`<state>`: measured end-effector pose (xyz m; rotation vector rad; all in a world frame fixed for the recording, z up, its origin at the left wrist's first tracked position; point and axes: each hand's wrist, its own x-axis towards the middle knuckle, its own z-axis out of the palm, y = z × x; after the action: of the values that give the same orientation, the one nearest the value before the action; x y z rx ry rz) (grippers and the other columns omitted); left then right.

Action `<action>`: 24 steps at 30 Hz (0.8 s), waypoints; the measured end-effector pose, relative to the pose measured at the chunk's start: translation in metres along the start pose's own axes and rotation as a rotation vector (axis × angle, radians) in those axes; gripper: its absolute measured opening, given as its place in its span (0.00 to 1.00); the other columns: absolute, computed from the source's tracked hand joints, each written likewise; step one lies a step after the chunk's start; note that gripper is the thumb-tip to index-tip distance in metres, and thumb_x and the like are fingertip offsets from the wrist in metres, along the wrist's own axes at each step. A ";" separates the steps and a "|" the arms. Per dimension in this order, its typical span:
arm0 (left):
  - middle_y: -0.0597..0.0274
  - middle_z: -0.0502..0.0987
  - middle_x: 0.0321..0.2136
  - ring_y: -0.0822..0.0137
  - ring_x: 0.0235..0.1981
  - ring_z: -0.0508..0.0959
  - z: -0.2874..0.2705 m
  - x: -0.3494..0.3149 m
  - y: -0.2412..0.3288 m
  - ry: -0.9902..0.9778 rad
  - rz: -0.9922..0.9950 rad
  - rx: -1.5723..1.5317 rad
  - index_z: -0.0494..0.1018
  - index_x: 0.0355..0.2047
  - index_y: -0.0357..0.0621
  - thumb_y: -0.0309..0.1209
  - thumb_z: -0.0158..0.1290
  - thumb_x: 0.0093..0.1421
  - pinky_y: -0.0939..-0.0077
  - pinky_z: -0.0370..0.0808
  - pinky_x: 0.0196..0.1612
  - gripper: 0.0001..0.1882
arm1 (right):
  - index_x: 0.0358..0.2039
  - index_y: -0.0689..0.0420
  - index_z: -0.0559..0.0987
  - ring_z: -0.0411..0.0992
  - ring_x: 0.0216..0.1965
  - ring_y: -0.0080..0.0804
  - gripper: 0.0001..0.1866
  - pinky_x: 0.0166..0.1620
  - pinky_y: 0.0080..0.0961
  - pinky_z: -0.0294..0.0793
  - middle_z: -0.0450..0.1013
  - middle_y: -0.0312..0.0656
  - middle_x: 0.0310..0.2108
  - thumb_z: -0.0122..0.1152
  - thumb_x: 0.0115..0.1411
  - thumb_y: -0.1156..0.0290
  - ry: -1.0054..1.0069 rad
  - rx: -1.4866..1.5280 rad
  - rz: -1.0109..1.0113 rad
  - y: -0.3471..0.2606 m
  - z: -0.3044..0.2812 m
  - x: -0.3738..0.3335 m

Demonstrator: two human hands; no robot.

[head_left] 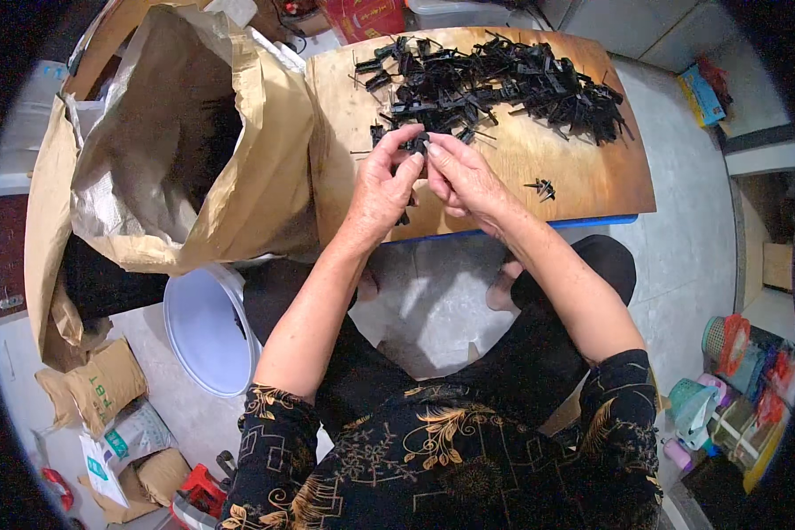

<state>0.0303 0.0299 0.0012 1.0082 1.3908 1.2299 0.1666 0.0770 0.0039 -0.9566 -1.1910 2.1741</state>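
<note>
Above the near half of a wooden board (336,106), my two hands meet at the fingertips. Thumb and forefinger of my left hand (382,187) pinch a small black plastic part (421,140), mostly covered by the fingers. From the other side, my right hand (470,181) closes on the same part, its lower fingers curled in. Just beyond the hands spreads a heap of black plastic parts (503,81) with thin rods sticking out. A few small metal pin-like pieces (543,188) lie on the board, right of my right hand.
A big open paper sack (269,150) with a pale lining stands against the board's left side. Below it is a white tub (205,336). Packed bags (106,382) lie at the lower left. Baskets and plastic bags (724,389) crowd the right side of the grey floor (680,256).
</note>
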 end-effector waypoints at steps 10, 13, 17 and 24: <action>0.68 0.71 0.24 0.81 0.20 0.67 0.002 0.006 0.000 0.013 0.015 0.092 0.65 0.50 0.44 0.28 0.46 0.59 0.86 0.67 0.20 0.18 | 0.53 0.53 0.60 0.49 0.11 0.11 0.20 0.13 0.10 0.47 0.55 0.25 0.15 0.41 0.64 0.60 0.027 0.031 0.043 0.000 0.002 0.009; 0.68 0.71 0.25 0.82 0.19 0.67 -0.002 0.009 -0.009 0.042 0.087 0.183 0.66 0.50 0.44 0.28 0.46 0.59 0.87 0.67 0.21 0.18 | 0.54 0.53 0.59 0.48 0.11 0.11 0.20 0.13 0.11 0.47 0.53 0.25 0.14 0.42 0.64 0.60 -0.011 0.072 0.047 0.002 0.003 0.013; 0.61 0.75 0.32 0.72 0.30 0.73 0.002 0.010 -0.012 0.128 0.170 0.290 0.68 0.47 0.41 0.22 0.47 0.56 0.78 0.72 0.35 0.17 | 0.53 0.51 0.59 0.46 0.09 0.11 0.18 0.12 0.11 0.46 0.51 0.24 0.12 0.42 0.64 0.60 -0.026 0.115 0.088 0.002 0.000 0.018; 0.53 0.76 0.34 0.67 0.30 0.76 0.002 0.011 -0.019 0.151 0.310 0.437 0.68 0.46 0.41 0.20 0.46 0.55 0.74 0.72 0.34 0.17 | 0.50 0.48 0.61 0.45 0.08 0.11 0.15 0.10 0.10 0.43 0.51 0.24 0.12 0.42 0.64 0.61 -0.065 0.132 0.240 0.000 -0.005 0.024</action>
<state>0.0305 0.0385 -0.0193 1.5025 1.7133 1.2707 0.1556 0.0963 -0.0061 -1.0231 -0.9888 2.4553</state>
